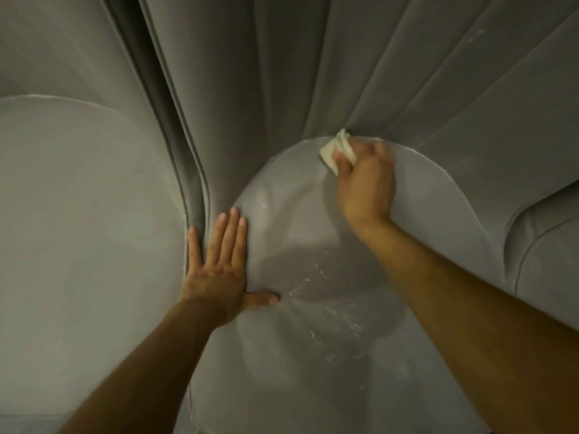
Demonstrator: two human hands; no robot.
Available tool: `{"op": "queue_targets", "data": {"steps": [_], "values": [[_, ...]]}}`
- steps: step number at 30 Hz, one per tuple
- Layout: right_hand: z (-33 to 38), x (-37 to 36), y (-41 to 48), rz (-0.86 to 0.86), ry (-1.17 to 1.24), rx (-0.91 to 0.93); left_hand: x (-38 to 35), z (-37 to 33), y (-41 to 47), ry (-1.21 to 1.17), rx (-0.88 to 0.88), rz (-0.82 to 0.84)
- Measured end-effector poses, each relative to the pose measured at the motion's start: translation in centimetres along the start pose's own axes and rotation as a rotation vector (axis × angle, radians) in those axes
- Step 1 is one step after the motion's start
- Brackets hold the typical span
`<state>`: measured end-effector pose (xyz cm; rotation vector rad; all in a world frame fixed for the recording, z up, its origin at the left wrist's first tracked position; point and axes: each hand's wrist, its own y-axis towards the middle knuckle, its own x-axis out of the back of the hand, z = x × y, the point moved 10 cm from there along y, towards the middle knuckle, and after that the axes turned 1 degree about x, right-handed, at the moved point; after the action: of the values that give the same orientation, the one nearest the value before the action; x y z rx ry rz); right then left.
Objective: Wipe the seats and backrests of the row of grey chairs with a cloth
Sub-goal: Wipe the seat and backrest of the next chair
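Cloth [336, 151] sits bunched in the right hand [365, 180], pinched at the far rim of the middle seat [275, 371], against the backrest [282, 73]. Left hand [219, 267] lies flat, fingers straight, on the seat's left edge. Pale flecks [319, 296], perhaps crumbs, dot the seat's middle; long overlapping strokes toward them would serve best.

The middle seat [297, 245] is covered in smooth grey upholstery that looks like faux leather, with a faint sheen and whitish flecks and streaks scattered across its middle and front. The backrest [282, 73] has the same grey covering, stitched into long padded ribs with piped seams, and is matt in the folds. The cloth [336, 148] at the seat's rear edge is soft off-white fabric, crumpled and matt, and the left seat [78, 214] looks duller and dustier
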<state>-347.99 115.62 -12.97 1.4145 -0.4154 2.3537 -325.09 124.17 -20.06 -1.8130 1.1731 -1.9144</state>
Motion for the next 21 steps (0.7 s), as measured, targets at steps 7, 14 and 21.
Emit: {"op": "queue_targets", "data": {"steps": [7,14,21], "values": [[5.1,-4.7,0.2,0.028,0.039,0.054,-0.4,0.0,0.9,-0.012,-0.005,0.003],[6.6,-5.1,-7.3,0.354,0.025,0.573,0.2,0.0,-0.1,-0.017,0.002,-0.008],[-8.3,6.0,-2.9,-0.151,-0.086,-0.119,0.5,-0.1,-0.2,-0.007,0.015,-0.001]]}}
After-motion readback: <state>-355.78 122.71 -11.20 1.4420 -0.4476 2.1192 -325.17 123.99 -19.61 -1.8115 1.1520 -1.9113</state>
